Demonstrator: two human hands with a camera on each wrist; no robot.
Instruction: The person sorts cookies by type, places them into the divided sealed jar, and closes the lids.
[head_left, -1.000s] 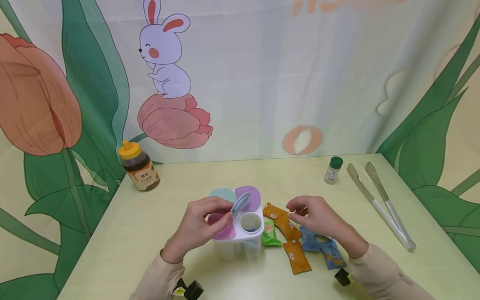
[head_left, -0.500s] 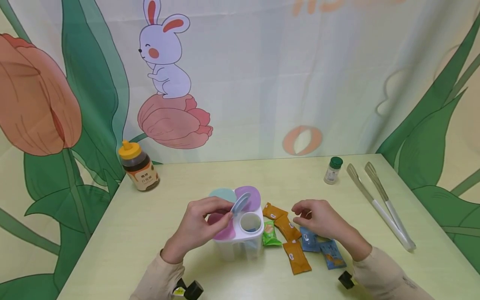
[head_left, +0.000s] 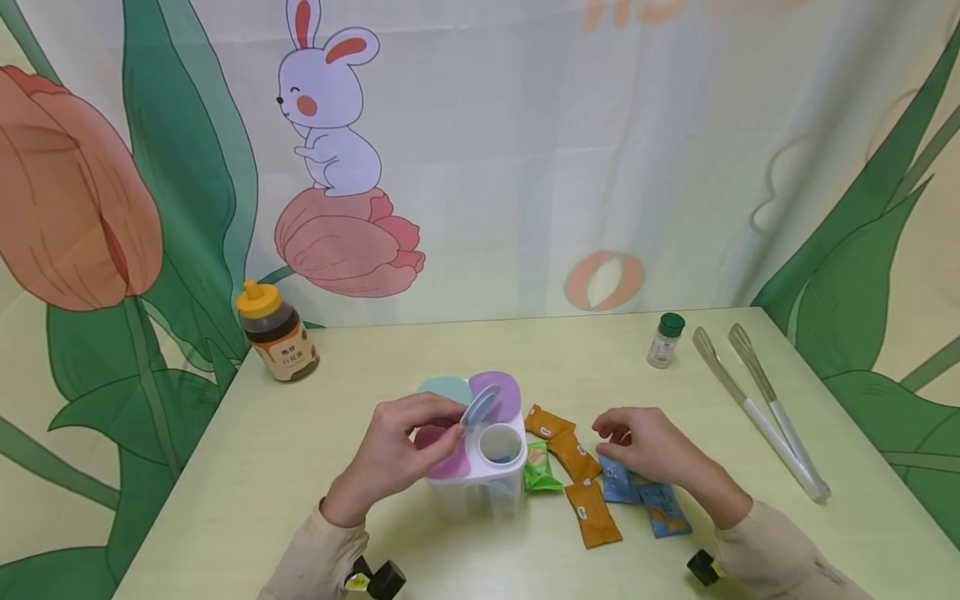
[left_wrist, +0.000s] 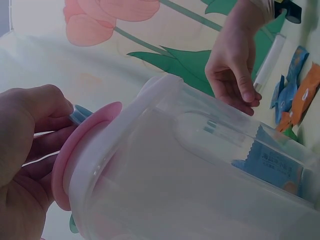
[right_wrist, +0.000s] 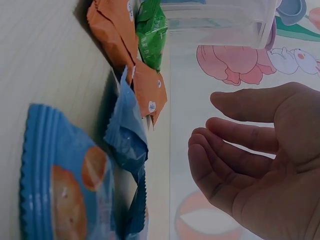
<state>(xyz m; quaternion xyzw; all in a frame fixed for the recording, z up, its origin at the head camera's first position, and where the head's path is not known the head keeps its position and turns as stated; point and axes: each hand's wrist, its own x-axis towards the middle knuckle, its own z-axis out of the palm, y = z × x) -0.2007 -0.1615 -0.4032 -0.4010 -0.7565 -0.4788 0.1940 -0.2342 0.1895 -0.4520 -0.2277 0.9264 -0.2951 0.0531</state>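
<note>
My left hand (head_left: 393, 450) pinches a light blue lid (head_left: 482, 406), holding it tilted up beside the uncovered round opening (head_left: 501, 444) of a clear storage box (head_left: 476, 500). Its other compartments wear teal, purple and pink lids. Through the clear wall, the left wrist view shows a blue snack packet (left_wrist: 272, 165) at the bottom. My right hand (head_left: 652, 446) hovers with fingers loosely bent and nothing in them. Around and below it lie blue packets (head_left: 666, 510), orange packets (head_left: 592, 515) and one green packet (head_left: 540, 468).
A honey bottle (head_left: 281, 337) with a yellow cap stands at the back left. At the back right are a small green-capped shaker (head_left: 665, 342) and metal tongs (head_left: 772, 417). A printed curtain (head_left: 480, 167) hangs behind the table's rear edge.
My right hand has drifted right and slightly toward me, away from the storage box and the orange packets. The left hand and its lid stay in place.
</note>
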